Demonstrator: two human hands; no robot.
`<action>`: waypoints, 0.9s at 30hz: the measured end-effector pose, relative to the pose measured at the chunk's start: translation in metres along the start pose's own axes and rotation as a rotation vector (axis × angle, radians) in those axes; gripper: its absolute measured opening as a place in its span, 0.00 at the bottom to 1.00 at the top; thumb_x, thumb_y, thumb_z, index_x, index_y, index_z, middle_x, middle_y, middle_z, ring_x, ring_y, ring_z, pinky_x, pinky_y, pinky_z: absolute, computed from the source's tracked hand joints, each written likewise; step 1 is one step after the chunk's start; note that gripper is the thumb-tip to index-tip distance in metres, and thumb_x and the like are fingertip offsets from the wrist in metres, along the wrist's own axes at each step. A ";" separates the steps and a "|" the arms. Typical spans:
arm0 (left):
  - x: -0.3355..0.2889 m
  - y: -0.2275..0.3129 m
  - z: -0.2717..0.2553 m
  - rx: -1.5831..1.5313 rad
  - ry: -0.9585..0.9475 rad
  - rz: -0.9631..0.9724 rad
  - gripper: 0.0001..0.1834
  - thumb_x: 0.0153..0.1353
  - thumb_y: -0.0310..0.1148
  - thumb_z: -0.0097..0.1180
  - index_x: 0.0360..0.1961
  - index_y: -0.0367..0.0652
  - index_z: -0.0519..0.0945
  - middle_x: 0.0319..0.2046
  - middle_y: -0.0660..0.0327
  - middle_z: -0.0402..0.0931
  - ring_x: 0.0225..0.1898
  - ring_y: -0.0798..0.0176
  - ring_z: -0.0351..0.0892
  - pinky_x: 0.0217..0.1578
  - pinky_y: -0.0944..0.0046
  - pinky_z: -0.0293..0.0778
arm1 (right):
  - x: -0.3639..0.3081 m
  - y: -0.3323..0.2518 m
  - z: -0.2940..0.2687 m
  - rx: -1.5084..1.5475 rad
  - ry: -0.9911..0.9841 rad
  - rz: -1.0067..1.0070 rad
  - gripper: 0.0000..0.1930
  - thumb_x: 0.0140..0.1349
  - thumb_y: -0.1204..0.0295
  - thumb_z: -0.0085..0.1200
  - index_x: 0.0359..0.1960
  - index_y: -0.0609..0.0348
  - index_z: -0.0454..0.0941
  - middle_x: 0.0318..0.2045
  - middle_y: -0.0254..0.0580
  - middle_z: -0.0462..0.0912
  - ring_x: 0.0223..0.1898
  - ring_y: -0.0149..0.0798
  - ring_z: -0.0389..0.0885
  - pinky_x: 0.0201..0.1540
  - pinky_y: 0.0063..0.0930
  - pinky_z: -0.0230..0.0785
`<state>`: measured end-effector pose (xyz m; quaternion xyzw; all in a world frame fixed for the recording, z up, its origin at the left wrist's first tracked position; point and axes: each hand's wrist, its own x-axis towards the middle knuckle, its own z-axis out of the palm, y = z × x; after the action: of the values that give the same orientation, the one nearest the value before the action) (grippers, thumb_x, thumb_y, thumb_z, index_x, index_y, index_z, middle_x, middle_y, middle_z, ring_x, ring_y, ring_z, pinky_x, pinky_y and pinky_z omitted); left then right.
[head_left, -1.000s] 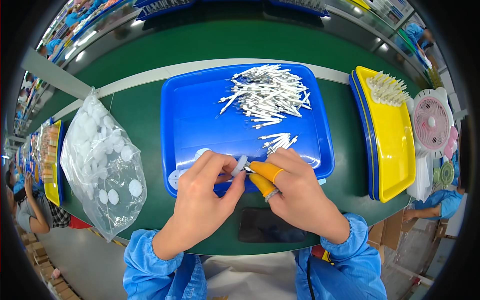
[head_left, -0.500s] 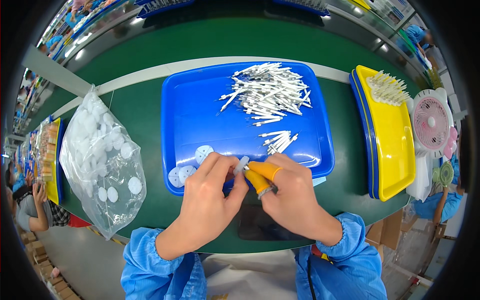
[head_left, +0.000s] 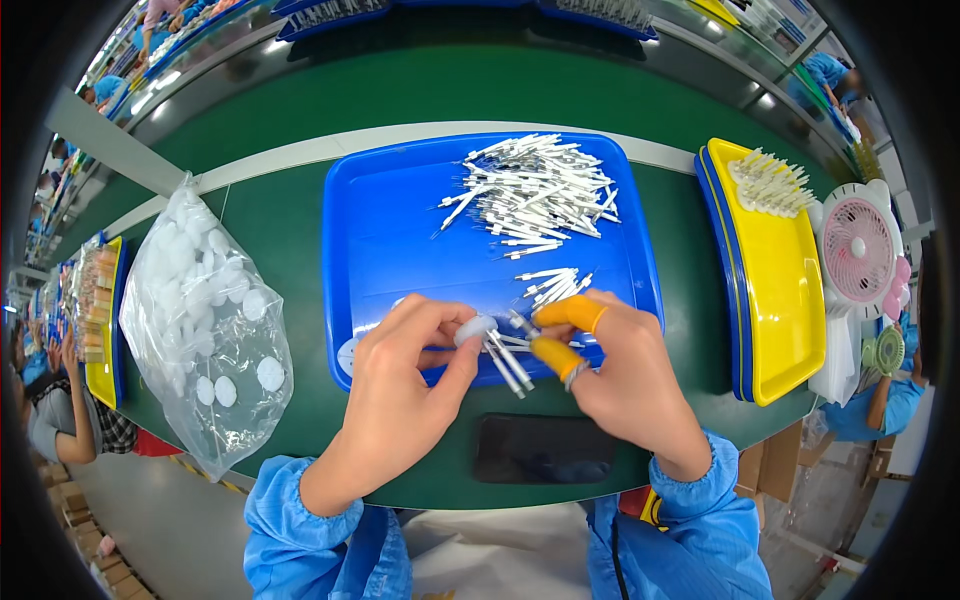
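Note:
My left hand (head_left: 408, 375) pinches a round white disc (head_left: 475, 328) between thumb and fingertips, above the near edge of the blue tray (head_left: 400, 230). Slim white rods (head_left: 510, 365) stick out of the disc, slanting down to the right. Yellow covers wrap the thumb and a finger of my right hand (head_left: 625, 365), which is closed on a thin white rod (head_left: 520, 323) with a greyish tip, just right of the disc. Most of that rod is hidden by the fingers. A large heap of white rods (head_left: 545, 190) fills the tray's far right part, with a smaller group (head_left: 552, 287) nearer.
Left of the tray lies a clear plastic bag (head_left: 205, 320) of white discs. A dark phone (head_left: 543, 449) rests at the table's front edge. On the right are stacked yellow and blue trays (head_left: 775, 320) and a pink-and-white fan (head_left: 858, 245). Other people sit beyond both sides.
My hands have moved apart, the right one going right from the disc. The rods in the disc now show, and the phone is uncovered.

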<state>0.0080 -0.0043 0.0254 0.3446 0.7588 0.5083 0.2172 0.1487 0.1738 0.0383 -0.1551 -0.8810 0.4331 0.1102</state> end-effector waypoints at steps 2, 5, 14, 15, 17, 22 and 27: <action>0.000 -0.001 0.000 -0.024 -0.010 -0.021 0.07 0.68 0.17 0.65 0.46 0.31 0.85 0.44 0.58 0.82 0.42 0.65 0.89 0.41 0.64 0.89 | 0.000 -0.003 0.005 0.113 -0.025 -0.156 0.24 0.51 0.87 0.62 0.54 0.71 0.86 0.38 0.53 0.83 0.43 0.58 0.79 0.51 0.47 0.75; 0.001 0.001 0.000 0.003 -0.004 0.033 0.07 0.67 0.16 0.65 0.45 0.32 0.85 0.44 0.58 0.82 0.42 0.66 0.87 0.41 0.65 0.89 | 0.000 -0.003 0.006 -0.021 -0.087 -0.248 0.23 0.46 0.87 0.62 0.49 0.73 0.87 0.38 0.52 0.81 0.44 0.56 0.79 0.50 0.47 0.75; 0.000 0.001 0.004 0.072 0.034 0.084 0.07 0.66 0.17 0.68 0.44 0.32 0.85 0.40 0.57 0.82 0.41 0.65 0.89 0.41 0.64 0.91 | 0.003 0.010 0.008 -0.164 -0.003 -0.318 0.22 0.43 0.89 0.62 0.46 0.72 0.88 0.36 0.49 0.79 0.40 0.54 0.78 0.43 0.46 0.70; 0.000 0.002 0.004 0.068 0.043 0.070 0.07 0.65 0.17 0.68 0.44 0.32 0.85 0.39 0.57 0.83 0.40 0.64 0.90 0.41 0.63 0.91 | 0.003 0.010 0.009 -0.159 -0.001 -0.312 0.23 0.43 0.89 0.62 0.46 0.72 0.88 0.36 0.49 0.79 0.40 0.54 0.78 0.43 0.46 0.70; 0.001 0.005 0.005 0.061 0.060 0.043 0.08 0.64 0.17 0.69 0.43 0.31 0.85 0.38 0.57 0.83 0.40 0.63 0.91 0.42 0.62 0.92 | 0.004 0.009 0.010 -0.149 0.003 -0.301 0.23 0.43 0.89 0.62 0.46 0.72 0.88 0.36 0.49 0.79 0.40 0.54 0.78 0.44 0.46 0.70; -0.001 0.000 0.008 0.103 0.068 0.119 0.08 0.62 0.15 0.70 0.41 0.30 0.84 0.37 0.56 0.84 0.39 0.62 0.91 0.42 0.62 0.94 | 0.003 0.004 0.015 -0.181 -0.054 -0.327 0.21 0.40 0.85 0.65 0.42 0.76 0.86 0.41 0.51 0.80 0.45 0.53 0.78 0.50 0.45 0.73; -0.003 -0.006 0.011 0.134 0.079 0.199 0.10 0.62 0.19 0.70 0.43 0.33 0.83 0.36 0.52 0.81 0.35 0.51 0.90 0.37 0.57 0.89 | -0.001 0.004 0.029 -0.137 0.076 -0.346 0.22 0.44 0.89 0.65 0.46 0.71 0.89 0.34 0.48 0.81 0.36 0.52 0.79 0.39 0.43 0.71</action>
<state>0.0161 -0.0013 0.0150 0.4116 0.7610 0.4887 0.1121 0.1404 0.1545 0.0179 -0.0248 -0.9172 0.3404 0.2054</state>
